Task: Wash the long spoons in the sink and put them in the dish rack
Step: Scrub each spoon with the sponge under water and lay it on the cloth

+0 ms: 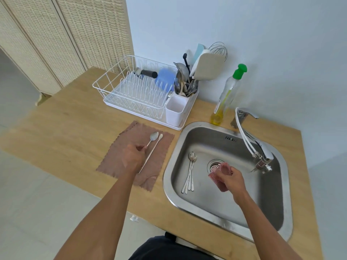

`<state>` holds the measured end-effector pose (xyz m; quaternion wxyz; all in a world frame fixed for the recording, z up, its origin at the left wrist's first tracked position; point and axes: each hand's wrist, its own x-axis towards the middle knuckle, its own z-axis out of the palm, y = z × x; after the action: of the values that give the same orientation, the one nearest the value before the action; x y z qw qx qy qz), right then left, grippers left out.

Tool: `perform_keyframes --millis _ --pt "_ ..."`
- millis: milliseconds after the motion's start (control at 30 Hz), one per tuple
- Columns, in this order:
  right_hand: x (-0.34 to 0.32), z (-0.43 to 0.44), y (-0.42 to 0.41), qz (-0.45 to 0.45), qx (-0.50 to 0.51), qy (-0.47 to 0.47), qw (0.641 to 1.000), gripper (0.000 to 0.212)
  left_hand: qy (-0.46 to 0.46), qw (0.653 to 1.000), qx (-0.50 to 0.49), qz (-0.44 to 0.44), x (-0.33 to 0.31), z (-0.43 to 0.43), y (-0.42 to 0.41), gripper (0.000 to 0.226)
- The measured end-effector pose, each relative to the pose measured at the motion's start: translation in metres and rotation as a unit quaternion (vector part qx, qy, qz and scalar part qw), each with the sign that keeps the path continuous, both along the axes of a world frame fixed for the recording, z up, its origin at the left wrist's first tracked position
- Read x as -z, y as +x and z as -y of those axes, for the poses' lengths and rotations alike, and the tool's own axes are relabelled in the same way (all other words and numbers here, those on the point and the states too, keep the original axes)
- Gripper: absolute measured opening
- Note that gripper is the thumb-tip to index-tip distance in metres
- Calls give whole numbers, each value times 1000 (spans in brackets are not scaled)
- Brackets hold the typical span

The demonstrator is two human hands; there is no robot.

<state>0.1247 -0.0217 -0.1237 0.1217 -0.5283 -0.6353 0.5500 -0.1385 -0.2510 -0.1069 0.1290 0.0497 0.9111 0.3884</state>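
Head view. Inspector: State of the hands?

Assessor: The left hand (134,156), left of the sink (167,177), pinches one long spoon (154,136) by its handle above the brown cloth (110,164). A second spoon (150,154) lies on that cloth just beside it. The right hand (232,180), over the sink near the drain (214,166), is curled round a pink mesh scrubber (218,175).

Inspector: The remaining spoons?

Assessor: A bundle (190,173) lies on the sink floor, left of the drain. The dish rack (120,108) stands behind the sink's left corner.

Inspector: Hazards?

Assessor: Three, in my judgement. The grip is a narrow pinch on a thin handle, so the spoon could swing, slip and clatter if carried over the sink's rim. I cannot tell whether the spoons at the cloth are washed, so clean and dirty ones could get mixed. The bundled spoons overlap, and if scrubbed together their hidden faces may stay soiled.
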Motion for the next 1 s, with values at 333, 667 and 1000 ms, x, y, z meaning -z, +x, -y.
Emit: perform_keyframes --millis 333,667,1000 --pt "17 -16 8 0 124 -92 988 20 -20 998 -23 -60 2 -21 5 28" --pt "2 -26 23 -142 242 -219 935 31 -138 917 374 6 22 -137 83 21" --pt "22 -40 46 -126 271 -241 923 27 -292 900 319 52 94 -146 102 20"
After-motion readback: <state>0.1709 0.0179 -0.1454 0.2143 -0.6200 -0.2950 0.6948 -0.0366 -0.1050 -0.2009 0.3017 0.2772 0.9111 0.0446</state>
